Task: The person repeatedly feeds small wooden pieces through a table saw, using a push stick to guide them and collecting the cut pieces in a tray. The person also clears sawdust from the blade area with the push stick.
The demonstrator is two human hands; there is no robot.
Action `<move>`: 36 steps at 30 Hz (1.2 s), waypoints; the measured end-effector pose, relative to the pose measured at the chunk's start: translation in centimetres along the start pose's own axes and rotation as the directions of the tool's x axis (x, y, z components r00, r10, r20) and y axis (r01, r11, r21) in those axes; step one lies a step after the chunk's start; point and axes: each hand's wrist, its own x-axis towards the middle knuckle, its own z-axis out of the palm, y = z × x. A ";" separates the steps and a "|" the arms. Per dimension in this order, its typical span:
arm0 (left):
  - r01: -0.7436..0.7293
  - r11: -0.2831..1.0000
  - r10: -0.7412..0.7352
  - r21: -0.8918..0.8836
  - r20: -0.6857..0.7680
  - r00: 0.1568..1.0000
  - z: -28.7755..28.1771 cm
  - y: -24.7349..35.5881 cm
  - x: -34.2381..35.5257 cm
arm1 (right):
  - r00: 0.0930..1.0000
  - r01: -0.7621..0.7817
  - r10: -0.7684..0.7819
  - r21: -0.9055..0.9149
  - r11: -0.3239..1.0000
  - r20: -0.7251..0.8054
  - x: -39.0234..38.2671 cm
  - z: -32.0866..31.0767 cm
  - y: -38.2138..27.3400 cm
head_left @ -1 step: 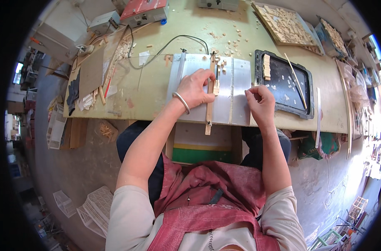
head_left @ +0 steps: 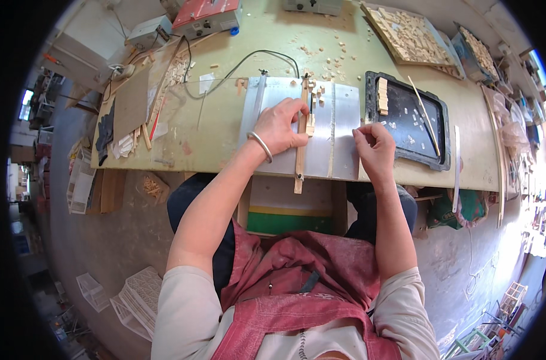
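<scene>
My left hand (head_left: pixel 280 127), with a bangle at its wrist, reaches across a wooden fence strip (head_left: pixel 299 165) on a silver metal plate (head_left: pixel 346 129). Its thumb and forefinger close around a small wooden block (head_left: pixel 310 124) beside the strip. Several little wooden cubes (head_left: pixel 321 90) lie on the plate just beyond those fingers. Over the plate's right edge, my right hand (head_left: pixel 378 150) has its thumb and fingertips pressed together. Whatever is between them, if anything, is too small to make out.
Right of the plate stands a black tray (head_left: pixel 409 153) with a row of wooden pieces (head_left: pixel 382 96) and a thin stick (head_left: pixel 424 114). Loose cubes scatter behind. A board of blocks (head_left: pixel 408 36) sits far right; a black cable (head_left: pixel 237 63) curves behind the plate.
My right hand and the black tray sit very slightly farther right. My left hand keeps its place at the strip.
</scene>
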 end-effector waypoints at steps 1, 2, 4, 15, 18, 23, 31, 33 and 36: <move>0.003 1.000 -0.003 0.004 0.004 1.000 -0.1 0.1 0.1 | 1.000 -0.021 0.021 0.005 1.000 -0.005 -0.1 0.0 0.3; 0.006 1.000 -0.006 0.008 0.009 1.000 -0.2 0.1 0.2 | 0.999 -0.043 0.043 0.010 0.999 -0.010 -0.2 -0.1 0.5; -0.001 1.000 0.001 0.003 0.005 1.000 0.0 -0.2 0.4 | 0.998 -0.060 0.060 0.018 0.998 -0.021 -0.4 -0.3 0.9; 0.035 0.999 -0.034 0.025 -0.011 0.999 -0.2 -0.2 1.5 | 0.993 -0.103 0.104 0.011 0.995 -0.054 -0.4 -0.9 0.9; 0.042 0.998 -0.041 0.041 -0.014 0.999 -0.2 -0.4 2.1 | 0.992 -0.103 0.104 0.019 0.995 -0.066 -0.3 -0.9 1.0; 0.004 0.994 -0.005 0.110 0.008 1.000 -0.3 -0.2 1.5 | 0.989 -0.121 0.125 0.048 0.991 -0.082 -0.2 -0.9 2.0; -0.147 0.985 0.125 0.091 0.219 0.968 -1.1 2.0 -3.5 | 0.991 -0.108 0.114 0.085 0.990 -0.065 -0.2 -0.8 1.4; -0.243 0.969 0.214 0.052 0.317 0.924 -1.6 2.3 -4.3 | 0.993 -0.100 0.106 0.114 0.988 -0.046 -0.3 -0.7 1.0; -0.268 0.963 0.256 -0.027 0.400 0.880 -2.5 3.7 -6.3 | 0.996 -0.087 0.091 0.125 0.988 -0.027 -0.5 -0.3 0.1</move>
